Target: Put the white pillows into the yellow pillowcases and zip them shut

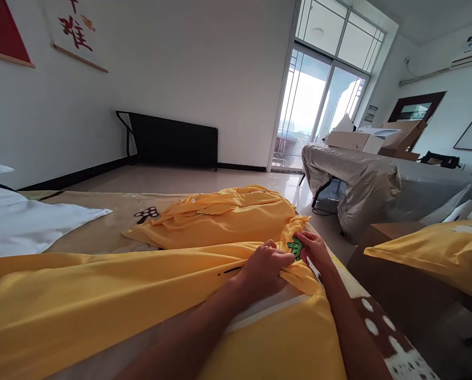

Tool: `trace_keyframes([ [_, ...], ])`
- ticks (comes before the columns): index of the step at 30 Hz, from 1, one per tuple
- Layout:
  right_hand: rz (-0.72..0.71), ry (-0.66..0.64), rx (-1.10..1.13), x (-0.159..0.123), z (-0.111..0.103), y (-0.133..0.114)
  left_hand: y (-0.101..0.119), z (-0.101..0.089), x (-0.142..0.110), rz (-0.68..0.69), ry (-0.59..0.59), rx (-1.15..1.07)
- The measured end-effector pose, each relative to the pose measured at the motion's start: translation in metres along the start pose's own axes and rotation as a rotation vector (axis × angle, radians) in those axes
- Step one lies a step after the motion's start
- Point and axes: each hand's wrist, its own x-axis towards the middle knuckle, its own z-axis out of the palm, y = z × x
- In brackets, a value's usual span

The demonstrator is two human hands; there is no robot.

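A yellow duvet cover [113, 279] lies spread and bunched across the bed. My left hand [265, 266] is closed on a gathered fold of it, knuckles up. Just to the right, my right hand [314, 249] pinches the cover's edge beside a green printed figure [296, 248]. The two hands are close together, with a short stretch of cloth between them. Beyond them the rest of the cover lies in a crumpled heap. Under my forearms a paler strip shows between yellow folds. My fingertips are partly hidden by cloth.
White bedding [34, 219] lies at the left on a beige patterned sheet [113, 219]. To the right are a yellow pillow [449, 253] and a brown box [394, 232]. Farther off stand a plastic-wrapped piece of furniture [370, 184] with cartons [354, 140] and a black panel [172, 140].
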Motion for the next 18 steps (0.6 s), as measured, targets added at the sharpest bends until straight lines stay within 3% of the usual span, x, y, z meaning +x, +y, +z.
trace_keyframes([
  [5,-0.011,0.108,0.053,0.004,0.003,0.002,0.015,0.002,0.004,-0.125,-0.076,0.029],
  [10,0.214,-0.064,-0.023,0.002,0.008,0.005,0.02,0.012,0.007,-0.027,-0.169,0.174],
  [15,0.155,-0.014,-0.09,-0.002,0.014,0.005,0.02,0.018,0.004,0.211,-0.017,0.285],
  [18,0.078,0.049,-0.074,0.001,0.011,0.007,0.032,0.015,-0.001,0.282,0.067,0.326],
])
